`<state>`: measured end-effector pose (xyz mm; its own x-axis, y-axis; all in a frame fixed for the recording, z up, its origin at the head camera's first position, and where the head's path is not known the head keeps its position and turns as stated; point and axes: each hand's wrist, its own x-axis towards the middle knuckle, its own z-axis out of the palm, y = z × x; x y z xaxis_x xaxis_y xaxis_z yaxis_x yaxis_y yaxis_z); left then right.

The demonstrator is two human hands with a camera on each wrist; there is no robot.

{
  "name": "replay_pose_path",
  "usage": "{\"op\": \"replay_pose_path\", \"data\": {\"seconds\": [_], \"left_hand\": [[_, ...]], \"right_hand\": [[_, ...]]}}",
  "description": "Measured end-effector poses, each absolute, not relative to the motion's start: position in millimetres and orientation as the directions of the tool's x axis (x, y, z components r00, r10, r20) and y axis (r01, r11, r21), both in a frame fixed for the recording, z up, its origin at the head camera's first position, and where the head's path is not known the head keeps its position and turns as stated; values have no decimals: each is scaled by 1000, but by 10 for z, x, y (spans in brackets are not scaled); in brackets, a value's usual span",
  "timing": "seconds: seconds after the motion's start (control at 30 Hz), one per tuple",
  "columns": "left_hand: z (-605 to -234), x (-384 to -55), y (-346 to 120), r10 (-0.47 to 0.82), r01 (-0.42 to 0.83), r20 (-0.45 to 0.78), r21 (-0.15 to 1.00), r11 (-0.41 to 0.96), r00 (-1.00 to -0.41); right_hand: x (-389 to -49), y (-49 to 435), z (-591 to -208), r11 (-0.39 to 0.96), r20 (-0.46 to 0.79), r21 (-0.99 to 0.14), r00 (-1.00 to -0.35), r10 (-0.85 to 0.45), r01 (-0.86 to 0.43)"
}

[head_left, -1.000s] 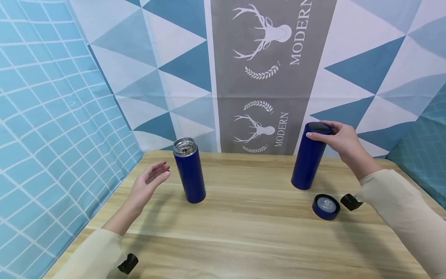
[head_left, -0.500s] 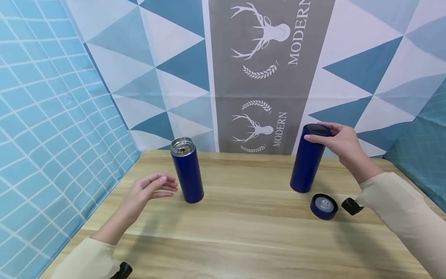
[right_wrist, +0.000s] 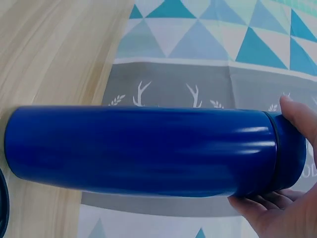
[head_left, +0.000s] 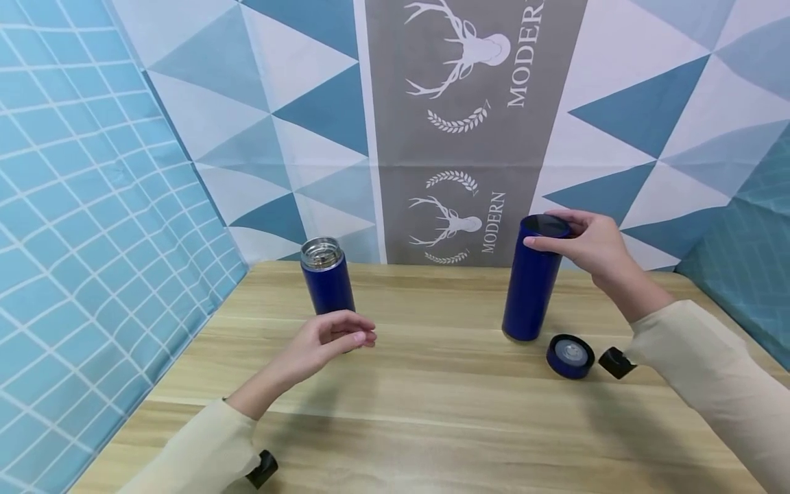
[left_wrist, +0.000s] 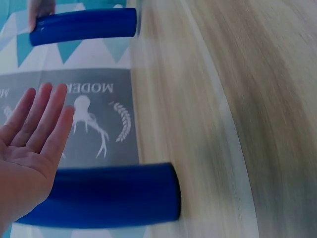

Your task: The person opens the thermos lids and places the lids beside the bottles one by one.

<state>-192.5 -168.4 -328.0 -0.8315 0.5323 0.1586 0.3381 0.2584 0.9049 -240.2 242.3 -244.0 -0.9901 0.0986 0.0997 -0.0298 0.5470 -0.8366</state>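
My right hand (head_left: pixel 595 243) grips a dark blue vacuum flask (head_left: pixel 533 288) by its capped top, thumb on the near side. In the right wrist view the flask (right_wrist: pixel 143 151) spans most of the picture, its cap (right_wrist: pixel 290 151) between thumb and fingers. My left hand (head_left: pixel 330 343) is in front of a second blue flask (head_left: pixel 327 281), whose steel mouth is uncovered. It hides that flask's lower part in the head view. The left wrist view shows the fingers extended and the palm (left_wrist: pixel 27 161) bare, overlapping the uncapped flask (left_wrist: pixel 119 196).
A loose blue lid (head_left: pixel 570 357) lies inside up on the wooden table (head_left: pixel 432 412), near the right wrist's black camera (head_left: pixel 617 362). A patterned cloth backdrop (head_left: pixel 457 137) stands behind the table, and blue tile-patterned cloth (head_left: pixel 92 226) borders it on the left.
My left hand has moved right and passed in front of the uncapped flask. My right hand, still holding the capped flask, has shifted slightly left with it.
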Motion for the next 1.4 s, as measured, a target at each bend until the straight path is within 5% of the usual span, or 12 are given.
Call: {"op": "replay_pose_path", "data": {"seconds": [1.0, 1.4], "left_hand": [[-3509, -2125, -744, 420, 460, 306, 822, 337, -854], [-3439, -2086, -569, 512, 549, 344, 770, 325, -787]], "right_hand": [[-2044, 1906, -2442, 598, 230, -772, -972, -55, -217], [-1954, 1747, -2467, 542, 249, -798, -963, -102, -264]]}}
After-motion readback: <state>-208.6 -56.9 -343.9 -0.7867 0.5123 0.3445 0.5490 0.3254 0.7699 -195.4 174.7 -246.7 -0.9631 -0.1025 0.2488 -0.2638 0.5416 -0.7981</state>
